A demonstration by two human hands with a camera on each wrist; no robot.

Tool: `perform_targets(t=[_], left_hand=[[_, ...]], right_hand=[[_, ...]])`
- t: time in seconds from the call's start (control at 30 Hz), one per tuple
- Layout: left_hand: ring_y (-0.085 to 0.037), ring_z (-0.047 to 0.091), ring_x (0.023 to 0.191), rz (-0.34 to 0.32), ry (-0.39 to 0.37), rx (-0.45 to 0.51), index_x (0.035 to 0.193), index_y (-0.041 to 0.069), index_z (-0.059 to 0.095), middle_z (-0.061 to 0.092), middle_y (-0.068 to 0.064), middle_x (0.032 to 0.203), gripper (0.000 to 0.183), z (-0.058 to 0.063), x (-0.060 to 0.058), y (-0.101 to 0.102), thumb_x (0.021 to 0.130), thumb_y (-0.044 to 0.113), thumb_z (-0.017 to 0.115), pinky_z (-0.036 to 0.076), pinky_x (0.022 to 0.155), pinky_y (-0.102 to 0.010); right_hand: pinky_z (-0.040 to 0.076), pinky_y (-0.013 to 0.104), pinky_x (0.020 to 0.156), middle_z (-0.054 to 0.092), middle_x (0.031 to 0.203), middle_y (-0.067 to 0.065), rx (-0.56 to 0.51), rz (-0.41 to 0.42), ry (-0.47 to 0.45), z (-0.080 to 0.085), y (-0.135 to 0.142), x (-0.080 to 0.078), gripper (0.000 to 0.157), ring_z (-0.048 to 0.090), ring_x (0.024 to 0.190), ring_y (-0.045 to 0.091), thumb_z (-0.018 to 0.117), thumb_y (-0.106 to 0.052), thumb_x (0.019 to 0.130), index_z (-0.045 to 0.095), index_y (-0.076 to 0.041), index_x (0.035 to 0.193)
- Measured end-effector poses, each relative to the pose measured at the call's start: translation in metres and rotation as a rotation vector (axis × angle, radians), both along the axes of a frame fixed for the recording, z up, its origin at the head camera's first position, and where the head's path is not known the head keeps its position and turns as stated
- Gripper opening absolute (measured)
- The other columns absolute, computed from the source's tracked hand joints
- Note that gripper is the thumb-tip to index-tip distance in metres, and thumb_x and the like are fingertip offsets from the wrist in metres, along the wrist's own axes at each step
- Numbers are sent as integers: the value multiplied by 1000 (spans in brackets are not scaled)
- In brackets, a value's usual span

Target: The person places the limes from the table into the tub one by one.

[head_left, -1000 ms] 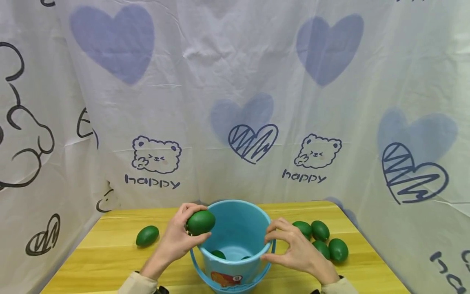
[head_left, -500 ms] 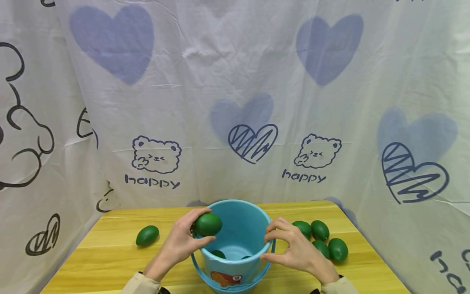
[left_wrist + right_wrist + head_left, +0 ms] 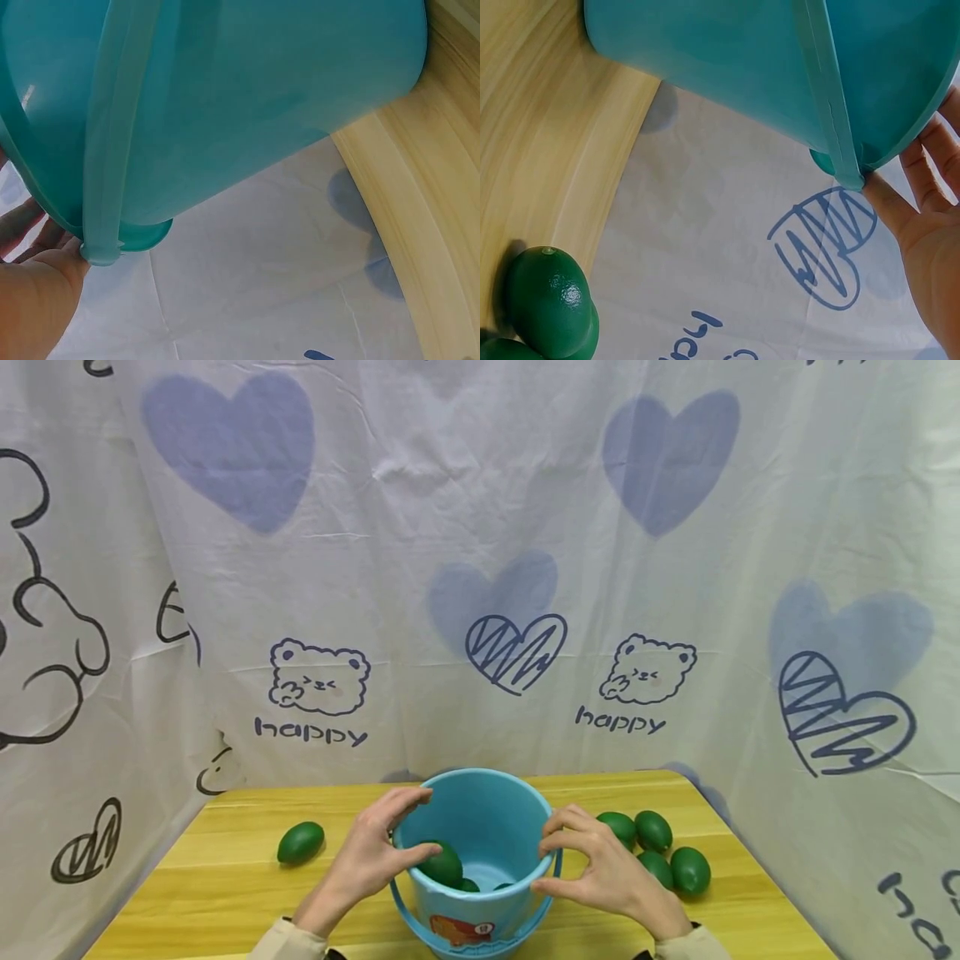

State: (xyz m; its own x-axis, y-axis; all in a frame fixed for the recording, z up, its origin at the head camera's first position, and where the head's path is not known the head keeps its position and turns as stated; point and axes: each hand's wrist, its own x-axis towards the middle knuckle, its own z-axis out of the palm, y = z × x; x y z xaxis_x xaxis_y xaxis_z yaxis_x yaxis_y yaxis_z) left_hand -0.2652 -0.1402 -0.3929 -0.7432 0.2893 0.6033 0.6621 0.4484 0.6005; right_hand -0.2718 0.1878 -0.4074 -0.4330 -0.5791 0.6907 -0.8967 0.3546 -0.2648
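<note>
A light blue bucket stands upright at the front middle of the table. My left hand is at its left rim, fingers and thumb spread apart with nothing between them. Just past the thumb, a green lime is inside the bucket, with parts of other limes showing lower down. On the opposite side, my right hand holds the rim, its fingers bent over the edge. The right wrist view shows the fingers against the rim beside the handle's end.
One lime lies on the wooden table to the left. Several more limes are grouped right of my right hand. A white printed curtain hangs behind and along both sides. The bucket's handle hangs down in front.
My left hand has carried a lime rightward over the rim and let it go; the lime is now lower, inside the bucket. The right hand stays at the rim.
</note>
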Motion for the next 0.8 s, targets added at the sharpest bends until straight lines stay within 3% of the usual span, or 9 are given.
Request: perform_targets(t=[0.3, 0.53, 0.8], left_hand=[[-27, 63, 112, 16, 35, 12, 126, 10, 63, 65, -9, 122, 60, -2, 0, -1, 72, 15, 88, 59, 88, -41], [-21, 64, 109, 55, 104, 12, 124, 12, 65, 67, -5, 119, 55, -3, -2, -4, 73, 15, 87, 58, 88, -41], [-25, 68, 101, 93, 8, 153, 110, 8, 70, 70, -7, 109, 26, -2, -4, -13, 86, 15, 77, 58, 89, -43]], right_hand=[[53, 27, 81, 61, 101, -9, 9, -15, -28, 1, 0, 2, 22, 52, 96, 6, 83, -33, 80, 67, -28, 94], [52, 27, 80, 61, 100, -10, 11, -24, -34, 1, -1, 2, 21, 51, 95, 6, 82, -34, 80, 67, -28, 93], [52, 27, 80, 60, 100, -10, 7, -15, -28, 1, -1, 2, 21, 51, 95, 6, 83, -33, 79, 67, -28, 94]])
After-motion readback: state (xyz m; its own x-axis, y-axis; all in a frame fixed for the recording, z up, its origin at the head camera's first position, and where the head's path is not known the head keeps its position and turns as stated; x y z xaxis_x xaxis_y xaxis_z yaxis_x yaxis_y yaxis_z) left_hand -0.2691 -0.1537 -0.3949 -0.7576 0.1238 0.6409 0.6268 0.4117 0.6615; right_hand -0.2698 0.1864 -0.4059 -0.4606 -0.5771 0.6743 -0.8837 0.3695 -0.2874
